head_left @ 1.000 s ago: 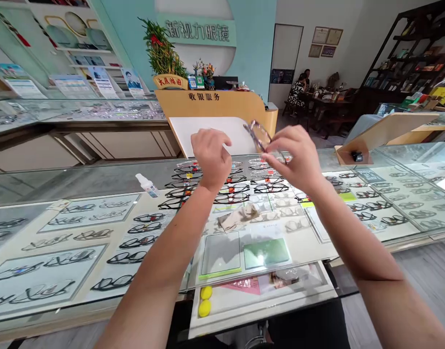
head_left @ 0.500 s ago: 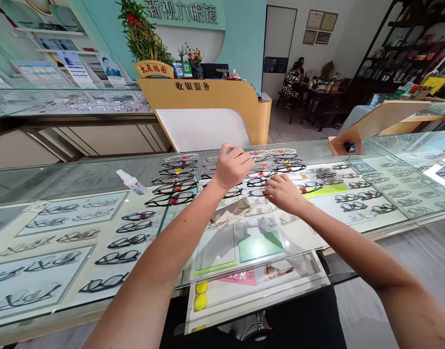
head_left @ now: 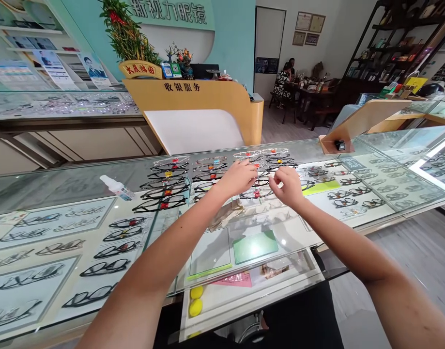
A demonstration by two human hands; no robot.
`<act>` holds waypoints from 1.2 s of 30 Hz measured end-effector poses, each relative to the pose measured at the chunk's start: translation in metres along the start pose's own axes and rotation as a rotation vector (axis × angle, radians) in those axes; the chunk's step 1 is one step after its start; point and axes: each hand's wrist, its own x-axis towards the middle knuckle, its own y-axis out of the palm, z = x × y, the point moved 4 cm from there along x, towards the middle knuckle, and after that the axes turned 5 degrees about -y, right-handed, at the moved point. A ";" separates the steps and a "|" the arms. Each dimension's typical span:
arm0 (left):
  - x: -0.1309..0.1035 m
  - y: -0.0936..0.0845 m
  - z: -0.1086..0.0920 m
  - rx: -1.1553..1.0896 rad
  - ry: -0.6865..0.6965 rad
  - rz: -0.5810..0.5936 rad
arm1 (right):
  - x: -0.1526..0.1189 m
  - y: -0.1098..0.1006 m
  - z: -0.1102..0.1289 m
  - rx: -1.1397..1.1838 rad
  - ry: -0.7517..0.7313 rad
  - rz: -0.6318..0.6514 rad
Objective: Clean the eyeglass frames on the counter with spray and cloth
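My left hand [head_left: 239, 178] reaches over the third column of glasses on the glass counter, its fingers bent down near a frame; what they hold, if anything, is hidden. Just right of it, my right hand [head_left: 286, 186] is raised over the fourth column, fingers curled with a gap to the thumb, nothing visible in it. Glasses with a red tag [head_left: 256, 193] lie below and between my hands. Several dark glasses [head_left: 164, 204] form a column on the left. A beige cloth [head_left: 225, 214] lies crumpled under my left forearm.
A white spray bottle [head_left: 116, 187] lies at the left. Behind the right columns stands a wooden-framed mirror [head_left: 367, 118]. An open drawer [head_left: 251, 312] with yellow round items juts out at the front edge. People sit at a far table [head_left: 316, 92].
My left hand has lowered and moved right toward the glasses. My right hand has lifted off the red-tagged pair and its fingers have curled. The view has shifted slightly.
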 end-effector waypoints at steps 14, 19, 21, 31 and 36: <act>0.001 0.022 -0.003 -0.111 -0.029 0.131 | -0.004 0.003 -0.007 -0.004 0.089 -0.036; -0.001 -0.016 0.001 -0.182 -0.064 0.072 | -0.006 -0.003 -0.014 0.007 0.162 -0.153; -0.006 -0.044 0.004 -0.252 -0.089 -0.007 | -0.007 -0.006 -0.016 0.008 0.187 -0.172; -0.069 -0.181 -0.010 -0.706 -0.100 -0.631 | 0.068 -0.053 0.054 0.333 0.062 -0.281; -0.092 -0.204 -0.021 -0.780 -0.064 -0.766 | 0.133 -0.107 0.115 0.746 -0.024 -0.393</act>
